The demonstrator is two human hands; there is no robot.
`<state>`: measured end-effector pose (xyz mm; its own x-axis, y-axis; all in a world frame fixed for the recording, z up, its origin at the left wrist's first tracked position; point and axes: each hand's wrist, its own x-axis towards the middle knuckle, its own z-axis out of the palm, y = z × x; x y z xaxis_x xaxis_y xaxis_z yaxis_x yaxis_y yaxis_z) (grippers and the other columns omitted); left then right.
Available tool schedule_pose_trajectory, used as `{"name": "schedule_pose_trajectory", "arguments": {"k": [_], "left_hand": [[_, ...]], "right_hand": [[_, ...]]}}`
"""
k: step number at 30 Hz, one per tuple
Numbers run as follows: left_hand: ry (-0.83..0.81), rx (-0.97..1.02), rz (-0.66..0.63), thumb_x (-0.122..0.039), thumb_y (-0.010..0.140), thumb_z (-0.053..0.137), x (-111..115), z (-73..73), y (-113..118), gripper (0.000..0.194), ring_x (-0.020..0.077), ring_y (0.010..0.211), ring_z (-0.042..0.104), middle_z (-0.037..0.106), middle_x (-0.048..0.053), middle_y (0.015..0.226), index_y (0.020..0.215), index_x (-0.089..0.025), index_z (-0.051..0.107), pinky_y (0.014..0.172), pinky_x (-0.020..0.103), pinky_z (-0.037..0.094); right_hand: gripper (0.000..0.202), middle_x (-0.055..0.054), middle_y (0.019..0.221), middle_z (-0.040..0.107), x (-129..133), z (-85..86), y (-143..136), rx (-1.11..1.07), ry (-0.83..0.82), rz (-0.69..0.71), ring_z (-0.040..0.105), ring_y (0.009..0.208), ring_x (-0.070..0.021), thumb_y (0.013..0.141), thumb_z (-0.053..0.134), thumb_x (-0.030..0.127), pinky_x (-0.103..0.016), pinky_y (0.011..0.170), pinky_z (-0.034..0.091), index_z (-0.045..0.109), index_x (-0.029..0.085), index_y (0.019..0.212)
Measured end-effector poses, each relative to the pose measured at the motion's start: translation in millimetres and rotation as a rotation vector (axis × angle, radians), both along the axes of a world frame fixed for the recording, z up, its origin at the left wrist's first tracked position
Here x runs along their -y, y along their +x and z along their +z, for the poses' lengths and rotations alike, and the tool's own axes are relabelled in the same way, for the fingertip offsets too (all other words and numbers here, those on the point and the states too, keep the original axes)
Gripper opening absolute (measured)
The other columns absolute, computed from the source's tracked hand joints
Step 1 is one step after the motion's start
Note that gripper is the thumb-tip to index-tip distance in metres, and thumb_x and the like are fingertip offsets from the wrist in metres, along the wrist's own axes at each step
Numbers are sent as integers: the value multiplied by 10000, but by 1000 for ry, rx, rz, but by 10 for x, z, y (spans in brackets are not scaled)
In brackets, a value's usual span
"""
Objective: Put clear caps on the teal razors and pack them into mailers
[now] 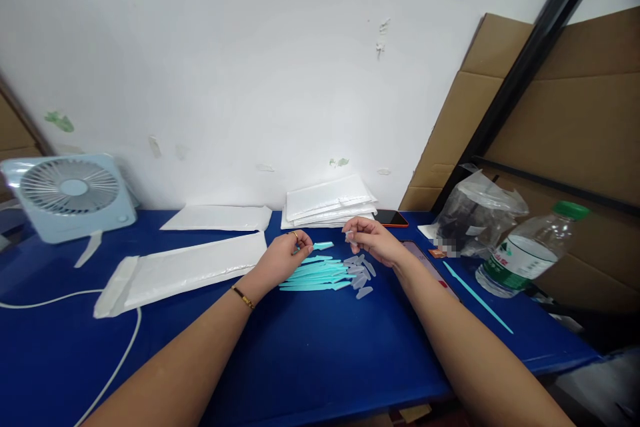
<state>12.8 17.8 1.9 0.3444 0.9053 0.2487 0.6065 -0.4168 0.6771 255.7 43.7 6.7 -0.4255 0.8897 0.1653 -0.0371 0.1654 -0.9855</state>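
Tabletop (310, 360), smooth blue, carries flat, crinkled white mailers (327, 203) by its back edge. Midway between front and back edges lies a bundle of slim turquoise sticks (313, 275); one tapered stick (477, 297) lies near the right edge. Left hand (283, 259) pinches a turquoise stick (323, 246); right hand (373, 240) grips a translucent piece (349, 236), apart from it. Work looks unfinished: curved, clear pieces (361, 277) lie loose. Whether bundled sticks are covered, I cannot tell.

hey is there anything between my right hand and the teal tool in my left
No, nothing visible stands between the right hand, pinching a small clear piece, and the teal tool in the left hand. The other teal tools and loose clear pieces lie nearer the body, the stacked white packets beyond.
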Motion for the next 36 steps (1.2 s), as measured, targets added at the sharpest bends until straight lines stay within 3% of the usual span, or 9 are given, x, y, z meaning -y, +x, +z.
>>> {"name": "schedule_pose_trajectory", "arguments": {"k": [7, 11, 17, 23, 36], "left_hand": [[5, 5, -5, -391, 806, 457, 23, 21, 5, 241, 113, 562, 523, 600, -9, 682, 815, -191, 591, 526, 219, 373], [19, -4, -6, -383, 811, 453, 14, 13, 5, 234, 112, 564, 521, 602, -12, 680, 813, -194, 591, 532, 220, 370], [52, -14, -10, -358, 812, 456, 12, 3, -4, 209, 114, 604, 519, 607, -12, 728, 814, -199, 592, 564, 226, 370], [64, -40, -7, -347, 808, 455, 14, 1, -2, 206, 129, 642, 523, 606, -7, 731, 817, -196, 595, 584, 239, 367], [68, -56, -14, -333, 808, 464, 8, -5, -5, 189, 121, 633, 512, 613, -16, 727, 803, -199, 598, 564, 230, 347]], "right_hand": [[263, -62, 778, 649, 26, 35, 8, -52, -144, 66, 643, 720, -165, 730, 635, 268, -270, 662, 471, 630, 140, 960], [270, -67, 792, 649, 14, 21, 9, -59, -173, 103, 644, 729, -161, 734, 625, 259, -260, 662, 466, 628, 132, 972], [326, -6, 732, 618, -2, -20, 0, 92, -5, 50, 566, 572, -83, 699, 685, 297, -214, 559, 440, 588, 168, 982], [293, -12, 684, 594, -5, -48, -40, 291, 189, -20, 542, 591, -102, 703, 668, 377, -240, 572, 457, 623, 145, 878], [300, -10, 655, 594, 14, -38, -85, 309, 206, 1, 547, 592, -106, 715, 650, 395, -246, 580, 465, 643, 146, 882]]}}
